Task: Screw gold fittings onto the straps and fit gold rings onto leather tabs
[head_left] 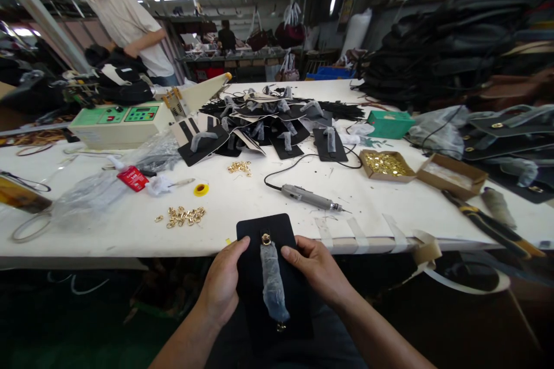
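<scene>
Panel (251, 282), black with rounded corners, is pinched at its sides by the left hand (223, 279) and right hand (319, 268), before the table (234, 191). It bears a plastic-wrapped handle (272, 282) and gold ring (266, 238). White print on the red bottle (133, 179) is blurred.

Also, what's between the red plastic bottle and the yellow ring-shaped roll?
A crumpled whitish wad, then a slim pale tool, both on the table; head view.
</scene>
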A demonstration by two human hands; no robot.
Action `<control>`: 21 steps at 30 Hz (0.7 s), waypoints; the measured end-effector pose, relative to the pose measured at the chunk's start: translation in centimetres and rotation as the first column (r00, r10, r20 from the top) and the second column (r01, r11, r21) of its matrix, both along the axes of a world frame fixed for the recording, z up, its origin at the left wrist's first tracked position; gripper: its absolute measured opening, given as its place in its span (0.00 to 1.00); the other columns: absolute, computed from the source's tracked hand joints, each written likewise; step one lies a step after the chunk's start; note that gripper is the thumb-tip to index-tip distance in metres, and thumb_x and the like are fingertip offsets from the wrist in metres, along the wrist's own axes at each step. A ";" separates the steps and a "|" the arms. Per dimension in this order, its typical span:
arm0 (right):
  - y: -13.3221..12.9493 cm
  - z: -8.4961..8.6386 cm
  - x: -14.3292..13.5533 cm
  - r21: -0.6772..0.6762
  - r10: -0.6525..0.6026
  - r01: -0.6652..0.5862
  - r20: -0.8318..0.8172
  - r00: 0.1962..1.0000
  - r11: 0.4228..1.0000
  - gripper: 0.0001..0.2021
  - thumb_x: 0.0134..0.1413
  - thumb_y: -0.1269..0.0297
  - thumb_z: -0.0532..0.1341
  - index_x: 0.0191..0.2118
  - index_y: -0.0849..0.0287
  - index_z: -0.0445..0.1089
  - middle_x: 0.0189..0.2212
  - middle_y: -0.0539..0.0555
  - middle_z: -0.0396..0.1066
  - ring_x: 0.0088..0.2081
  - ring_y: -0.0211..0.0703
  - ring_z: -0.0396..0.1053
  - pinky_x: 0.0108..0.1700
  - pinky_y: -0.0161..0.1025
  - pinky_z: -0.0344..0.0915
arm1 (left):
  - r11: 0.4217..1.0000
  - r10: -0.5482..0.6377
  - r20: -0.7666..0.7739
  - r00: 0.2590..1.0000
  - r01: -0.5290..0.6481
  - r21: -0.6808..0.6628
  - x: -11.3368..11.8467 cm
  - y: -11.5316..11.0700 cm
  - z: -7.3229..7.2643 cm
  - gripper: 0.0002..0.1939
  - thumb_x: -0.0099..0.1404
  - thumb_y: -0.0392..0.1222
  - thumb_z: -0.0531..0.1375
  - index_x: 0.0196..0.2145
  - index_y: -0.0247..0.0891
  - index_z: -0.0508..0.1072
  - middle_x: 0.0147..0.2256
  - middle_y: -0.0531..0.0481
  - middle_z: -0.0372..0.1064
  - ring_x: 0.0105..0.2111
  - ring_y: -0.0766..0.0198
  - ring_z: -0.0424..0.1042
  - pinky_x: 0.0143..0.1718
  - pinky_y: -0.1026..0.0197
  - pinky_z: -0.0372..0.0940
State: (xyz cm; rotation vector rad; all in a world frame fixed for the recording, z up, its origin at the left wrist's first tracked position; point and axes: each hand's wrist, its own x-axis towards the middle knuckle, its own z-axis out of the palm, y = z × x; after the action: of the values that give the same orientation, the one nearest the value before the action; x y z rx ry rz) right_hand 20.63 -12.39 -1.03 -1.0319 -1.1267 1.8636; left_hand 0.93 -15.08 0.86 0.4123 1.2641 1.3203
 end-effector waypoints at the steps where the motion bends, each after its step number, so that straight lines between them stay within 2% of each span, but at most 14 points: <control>1: -0.2 0.1 -0.1 -0.029 -0.015 0.014 -0.031 0.999 0.999 0.18 0.58 0.46 0.71 0.39 0.58 0.78 0.32 0.51 0.79 0.29 0.42 0.73 0.32 0.37 0.68 | 1.000 -0.023 0.036 0.999 0.022 0.014 0.1 -0.1 0.2 0.20 0.61 0.49 0.71 0.46 0.34 0.82 0.50 0.41 0.81 0.57 0.46 0.76 0.64 0.45 0.68; 4: -0.1 0.9 -0.6 -0.074 -0.142 0.134 -0.104 0.984 0.988 0.17 0.56 0.48 0.73 0.39 0.58 0.78 0.31 0.51 0.79 0.29 0.42 0.74 0.32 0.37 0.69 | 0.993 -0.094 0.179 0.979 0.079 0.089 0.5 -0.8 0.5 0.18 0.66 0.49 0.68 0.49 0.36 0.81 0.53 0.43 0.80 0.57 0.49 0.76 0.64 0.48 0.68; 7: 0.8 1.8 -1.1 -0.121 -0.248 0.230 -0.166 0.954 0.966 0.17 0.53 0.50 0.75 0.38 0.58 0.77 0.29 0.51 0.79 0.27 0.42 0.73 0.32 0.37 0.70 | 0.968 -0.244 0.269 0.932 0.216 0.127 0.9 -2.1 0.1 0.15 0.67 0.46 0.69 0.47 0.34 0.81 0.50 0.41 0.81 0.54 0.49 0.78 0.62 0.50 0.69; 9: 1.7 2.0 -1.3 -0.149 -0.292 0.267 -0.187 0.938 0.952 0.18 0.52 0.50 0.76 0.38 0.58 0.77 0.29 0.52 0.79 0.27 0.42 0.73 0.32 0.38 0.71 | 0.940 -0.340 0.301 0.891 0.326 0.097 1.0 -2.8 -0.3 0.16 0.67 0.44 0.69 0.48 0.33 0.81 0.47 0.39 0.82 0.51 0.48 0.80 0.59 0.49 0.71; 12: 2.6 1.6 -1.5 -0.099 -0.320 0.308 -0.162 0.933 0.946 0.20 0.54 0.47 0.73 0.43 0.57 0.77 0.34 0.54 0.81 0.32 0.46 0.75 0.38 0.42 0.73 | 0.929 -0.362 0.301 0.882 0.367 0.040 1.3 -3.4 -0.6 0.19 0.67 0.44 0.69 0.52 0.32 0.80 0.46 0.37 0.82 0.48 0.47 0.81 0.56 0.47 0.74; 14: 2.7 1.1 -1.3 0.071 -0.379 0.381 -0.042 0.924 0.922 0.21 0.57 0.47 0.71 0.49 0.56 0.76 0.41 0.55 0.80 0.39 0.47 0.76 0.44 0.43 0.73 | 0.940 -0.333 0.287 0.898 0.341 0.026 1.5 -3.4 -0.4 0.21 0.68 0.46 0.68 0.54 0.31 0.79 0.47 0.37 0.82 0.48 0.46 0.81 0.54 0.47 0.74; 15: 2.5 0.9 -1.0 0.193 -0.445 0.430 0.042 0.894 0.882 0.22 0.58 0.48 0.70 0.52 0.56 0.75 0.45 0.56 0.79 0.42 0.48 0.75 0.46 0.44 0.72 | 0.949 -0.306 0.286 0.908 0.313 0.020 1.6 -3.3 -0.3 0.22 0.68 0.47 0.68 0.55 0.31 0.78 0.47 0.36 0.82 0.49 0.46 0.81 0.54 0.47 0.75; 17: 1.5 0.7 -0.3 0.472 -0.603 0.469 0.181 0.777 0.746 0.20 0.60 0.52 0.70 0.54 0.55 0.74 0.47 0.56 0.76 0.44 0.47 0.73 0.48 0.45 0.71 | 0.970 -0.234 0.285 0.929 0.245 -0.002 1.5 -2.9 0.2 0.24 0.67 0.49 0.69 0.56 0.32 0.77 0.47 0.37 0.81 0.48 0.46 0.81 0.52 0.47 0.75; 18: 0.8 0.7 0.0 0.600 -0.652 0.429 0.214 0.727 0.675 0.17 0.62 0.55 0.69 0.52 0.55 0.74 0.45 0.56 0.75 0.44 0.47 0.73 0.48 0.45 0.71 | 0.978 -0.196 0.276 0.941 0.208 -0.015 1.4 -2.7 0.4 0.25 0.67 0.49 0.69 0.56 0.32 0.77 0.47 0.37 0.82 0.48 0.46 0.81 0.51 0.47 0.76; 19: 0.1 0.9 0.2 0.706 -0.665 0.351 0.225 0.712 0.615 0.12 0.63 0.58 0.68 0.50 0.54 0.75 0.43 0.55 0.75 0.43 0.47 0.72 0.47 0.45 0.71 | 0.984 -0.162 0.259 0.952 0.174 -0.024 1.4 -2.4 0.7 0.26 0.66 0.49 0.70 0.56 0.32 0.77 0.46 0.37 0.82 0.47 0.47 0.81 0.50 0.48 0.76; 21: -1.4 1.4 0.3 0.843 -0.583 0.118 0.255 0.771 0.525 0.07 0.64 0.62 0.68 0.46 0.53 0.77 0.40 0.55 0.74 0.42 0.46 0.73 0.45 0.44 0.71 | 0.992 -0.114 0.199 0.973 0.120 -0.022 1.2 -1.9 1.2 0.25 0.64 0.50 0.71 0.53 0.32 0.79 0.44 0.38 0.82 0.47 0.47 0.80 0.50 0.49 0.75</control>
State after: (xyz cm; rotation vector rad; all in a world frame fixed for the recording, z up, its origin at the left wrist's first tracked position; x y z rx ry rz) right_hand 20.93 -13.77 0.38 -1.1039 -1.6645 0.5484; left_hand 2.17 -16.93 2.02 0.3184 1.0789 1.2069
